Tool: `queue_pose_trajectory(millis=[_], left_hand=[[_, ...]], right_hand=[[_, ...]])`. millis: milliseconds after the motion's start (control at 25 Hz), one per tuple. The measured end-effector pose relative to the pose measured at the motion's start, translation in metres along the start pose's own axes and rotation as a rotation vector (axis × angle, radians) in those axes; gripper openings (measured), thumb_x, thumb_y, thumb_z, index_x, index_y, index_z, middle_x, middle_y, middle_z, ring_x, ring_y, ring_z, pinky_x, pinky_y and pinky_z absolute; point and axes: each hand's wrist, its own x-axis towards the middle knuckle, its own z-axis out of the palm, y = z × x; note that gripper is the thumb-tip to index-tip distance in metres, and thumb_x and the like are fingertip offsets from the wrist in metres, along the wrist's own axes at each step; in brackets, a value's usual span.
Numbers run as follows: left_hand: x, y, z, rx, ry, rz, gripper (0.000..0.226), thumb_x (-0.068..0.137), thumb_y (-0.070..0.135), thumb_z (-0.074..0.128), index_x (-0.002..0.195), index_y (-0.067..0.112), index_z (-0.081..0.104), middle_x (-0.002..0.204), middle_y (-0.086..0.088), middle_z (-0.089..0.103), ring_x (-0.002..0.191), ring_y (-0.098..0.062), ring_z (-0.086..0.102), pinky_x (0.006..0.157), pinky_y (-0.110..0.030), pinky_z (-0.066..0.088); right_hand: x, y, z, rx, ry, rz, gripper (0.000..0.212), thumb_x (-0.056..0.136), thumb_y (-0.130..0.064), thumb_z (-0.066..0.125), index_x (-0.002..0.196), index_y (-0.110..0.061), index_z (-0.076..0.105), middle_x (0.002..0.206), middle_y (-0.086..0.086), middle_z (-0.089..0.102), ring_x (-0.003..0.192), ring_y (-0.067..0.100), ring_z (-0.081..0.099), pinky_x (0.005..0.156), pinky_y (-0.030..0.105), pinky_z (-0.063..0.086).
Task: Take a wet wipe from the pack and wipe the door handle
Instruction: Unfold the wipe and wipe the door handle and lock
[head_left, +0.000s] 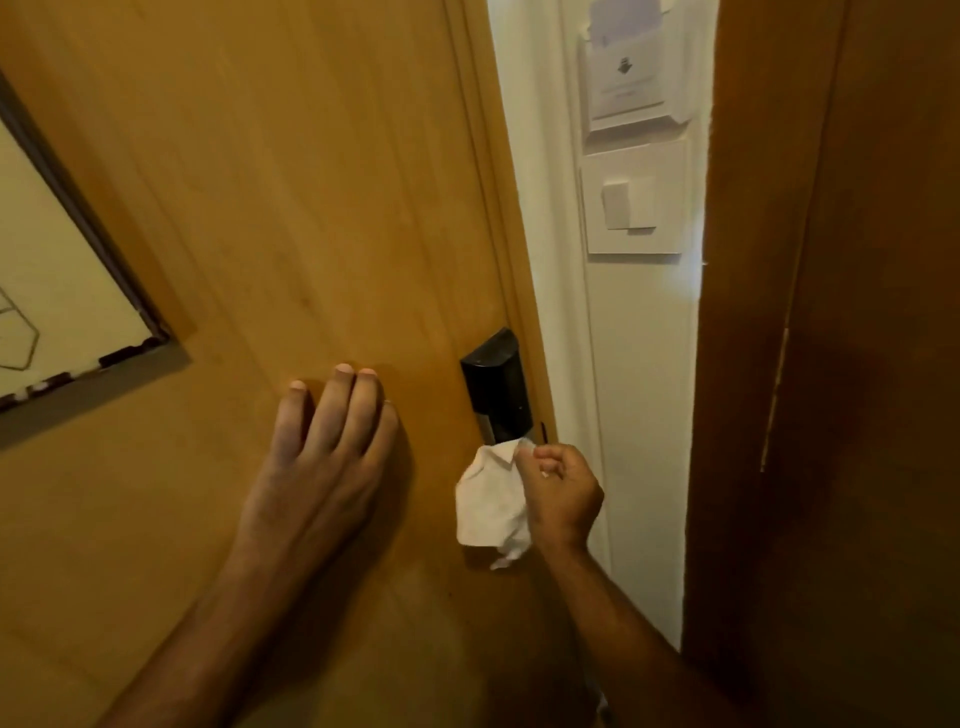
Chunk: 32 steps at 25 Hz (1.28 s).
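A white wet wipe (489, 503) hangs against the wooden door (291, 208), draped just below the black lock housing (496, 389). My right hand (561, 496) pinches the wipe's upper corner at the bottom of the lock. The handle lever itself is hidden behind the wipe and hand. My left hand (322, 457) lies flat on the door with fingers spread, left of the lock, holding nothing. The wipe pack is not in view.
A framed notice (67, 291) is fixed to the door at the left. On the white wall strip to the right sit a key-card holder (631, 78) and a light switch (631, 200). A dark wooden panel (831, 364) stands at the far right.
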Motion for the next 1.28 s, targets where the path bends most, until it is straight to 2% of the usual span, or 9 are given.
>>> queue_pose_trajectory(millis=[80, 240, 440, 600, 840, 920, 1040, 1160, 1280], left_hand=[[0.001, 0.000, 0.002, 0.028, 0.004, 0.005, 0.039, 0.099, 0.018, 0.036, 0.129, 0.002, 0.055, 0.142, -0.027, 0.051, 0.132, -0.044, 0.039, 0.103, -0.060, 0.032], [0.004, 0.004, 0.002, 0.065, -0.032, 0.016, 0.045, 0.098, 0.019, 0.029, 0.135, 0.002, 0.050, 0.147, -0.028, 0.045, 0.136, -0.045, 0.032, 0.106, -0.061, 0.027], [0.013, 0.009, 0.001, 0.099, -0.099, 0.023, 0.063, 0.098, 0.025, 0.006, 0.155, -0.002, 0.008, 0.164, -0.031, 0.006, 0.151, -0.046, 0.008, 0.118, -0.066, 0.001], [0.015, 0.009, -0.002, 0.073, -0.144, 0.039, 0.067, 0.099, 0.033, 0.002, 0.155, -0.001, -0.004, 0.164, -0.030, -0.007, 0.152, -0.045, -0.004, 0.120, -0.063, 0.000], [0.014, 0.010, -0.001, 0.066, -0.171, 0.057, 0.068, 0.097, 0.034, -0.004, 0.154, -0.001, -0.010, 0.163, -0.030, -0.016, 0.151, -0.046, -0.010, 0.119, -0.065, -0.008], [0.014, 0.010, 0.000, 0.053, -0.174, 0.056, 0.068, 0.097, 0.035, -0.002, 0.155, -0.001, -0.008, 0.163, -0.031, -0.015, 0.152, -0.046, -0.009, 0.119, -0.065, -0.010], [0.015, 0.010, -0.001, 0.038, -0.182, 0.060, 0.068, 0.097, 0.035, -0.003, 0.155, -0.002, -0.007, 0.163, -0.030, -0.014, 0.152, -0.044, -0.010, 0.119, -0.065, -0.009], [0.017, 0.009, -0.003, 0.043, -0.187, 0.061, 0.067, 0.097, 0.033, -0.007, 0.154, -0.002, -0.011, 0.162, -0.031, -0.017, 0.151, -0.045, -0.012, 0.117, -0.066, -0.012], [0.017, 0.010, -0.004, 0.026, -0.195, 0.060, 0.066, 0.096, 0.031, -0.008, 0.153, -0.003, -0.012, 0.162, -0.032, -0.016, 0.151, -0.047, -0.011, 0.117, -0.066, -0.011]], right_hand=[[0.001, 0.002, 0.010, -0.008, 0.155, -0.099, 0.005, 0.086, -0.013, 0.071, 0.091, -0.014, 0.072, 0.094, 0.002, 0.071, 0.085, 0.019, 0.065, 0.069, 0.023, 0.054], [-0.007, -0.001, 0.031, 0.070, 0.390, 0.235, 0.019, 0.097, -0.007, 0.053, 0.109, 0.001, 0.066, 0.109, 0.019, 0.069, 0.100, 0.031, 0.066, 0.077, 0.032, 0.052], [-0.045, 0.012, 0.061, -0.016, 0.069, 0.274, 0.069, 0.082, 0.009, 0.059, 0.144, 0.005, 0.028, 0.147, 0.035, 0.032, 0.136, 0.056, 0.029, 0.110, 0.064, 0.031], [0.008, -0.009, 0.034, -0.179, -0.028, 0.262, 0.057, 0.091, -0.002, 0.060, 0.142, -0.011, 0.039, 0.144, 0.015, 0.049, 0.128, 0.033, 0.051, 0.095, 0.037, 0.050], [-0.054, 0.008, 0.057, -0.596, -0.106, 0.164, 0.077, 0.091, -0.023, 0.064, 0.149, 0.006, 0.022, 0.155, 0.027, 0.031, 0.142, 0.041, 0.032, 0.115, 0.048, 0.031], [-0.051, 0.003, 0.054, -0.244, -0.145, 0.245, 0.083, 0.084, -0.031, 0.070, 0.146, 0.007, 0.031, 0.154, 0.027, 0.034, 0.141, 0.040, 0.034, 0.111, 0.052, 0.038], [0.002, -0.013, 0.037, -0.304, 0.035, 0.095, 0.070, 0.096, -0.028, 0.048, 0.153, -0.006, 0.014, 0.163, 0.012, 0.012, 0.149, 0.030, 0.014, 0.118, 0.044, 0.029], [0.031, -0.013, 0.019, -0.121, -0.137, 0.179, 0.045, 0.103, -0.020, 0.042, 0.147, -0.012, 0.037, 0.147, 0.013, 0.048, 0.119, 0.023, 0.054, 0.085, 0.023, 0.051], [0.003, -0.009, 0.030, 0.152, -0.072, 0.386, 0.047, 0.103, -0.028, 0.042, 0.147, -0.016, 0.035, 0.147, 0.016, 0.044, 0.125, 0.029, 0.050, 0.099, 0.042, 0.049]])
